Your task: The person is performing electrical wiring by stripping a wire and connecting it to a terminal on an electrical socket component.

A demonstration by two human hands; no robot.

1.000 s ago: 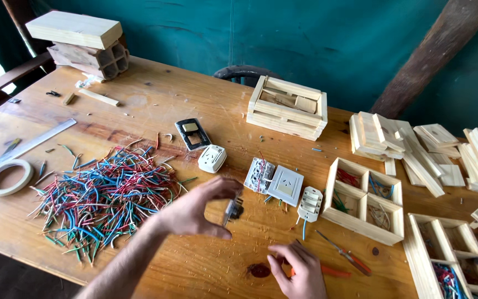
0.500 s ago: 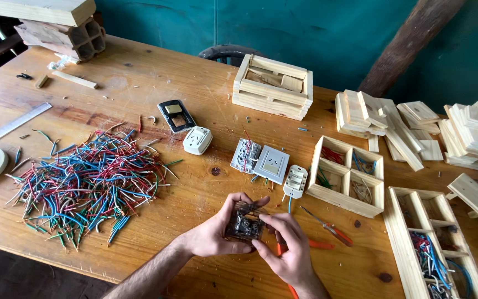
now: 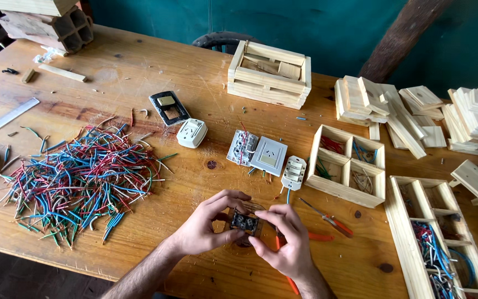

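At the wooden table's (image 3: 139, 72) near edge, with cut wires (image 3: 78, 177) heaped at nine o'clock, the left hand (image 3: 208, 227) and right hand (image 3: 286, 243) both pinch a small dark socket module (image 3: 244, 222) by its edges; it looks light, rigid, and best gripped by its sides.

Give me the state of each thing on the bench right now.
Left hand: gripping the small dark socket.
Right hand: gripping the same socket.
Wire pile: loose, spread out.
Divided wooden tray: open, wires inside.
Screwdriver: lying flat, untouched.
White switch: lying alone.
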